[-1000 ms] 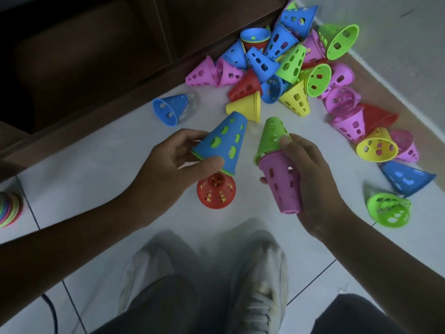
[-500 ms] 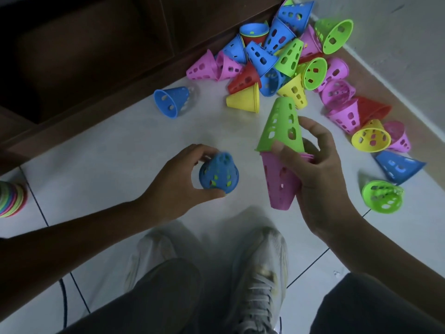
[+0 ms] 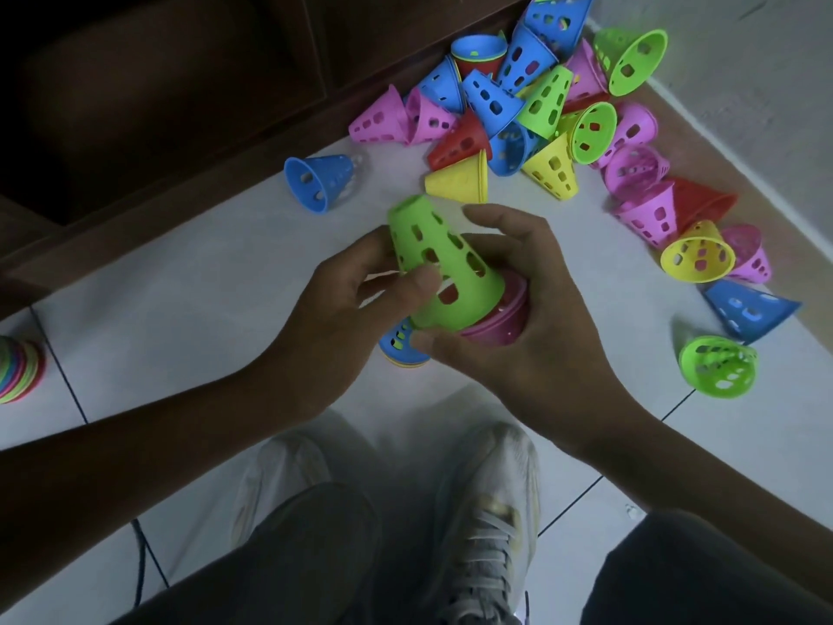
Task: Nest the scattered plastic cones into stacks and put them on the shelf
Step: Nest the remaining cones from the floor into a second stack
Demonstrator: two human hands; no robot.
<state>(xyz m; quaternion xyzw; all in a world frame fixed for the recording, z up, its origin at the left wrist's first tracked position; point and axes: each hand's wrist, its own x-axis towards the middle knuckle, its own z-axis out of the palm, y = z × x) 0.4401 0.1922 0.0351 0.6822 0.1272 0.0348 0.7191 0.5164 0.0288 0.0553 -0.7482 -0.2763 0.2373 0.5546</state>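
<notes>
Both hands: I see left hand (image 3: 342, 304) and right hand (image 3: 518, 309) gripping green cone (image 3: 444, 268).
Beneath: pink cone (image 3: 505, 318), blue cone (image 3: 399, 342).

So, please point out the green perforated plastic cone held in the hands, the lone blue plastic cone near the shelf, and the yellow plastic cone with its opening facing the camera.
Green perforated plastic cone (image 3: 444, 263): head view, side wall.
Lone blue plastic cone (image 3: 321, 182): head view, outer wall.
Yellow plastic cone (image 3: 696, 254): head view, inner wall.

Two hands (image 3: 356, 304), two shoes (image 3: 487, 512), roughly thirty cones (image 3: 532, 106)
</notes>
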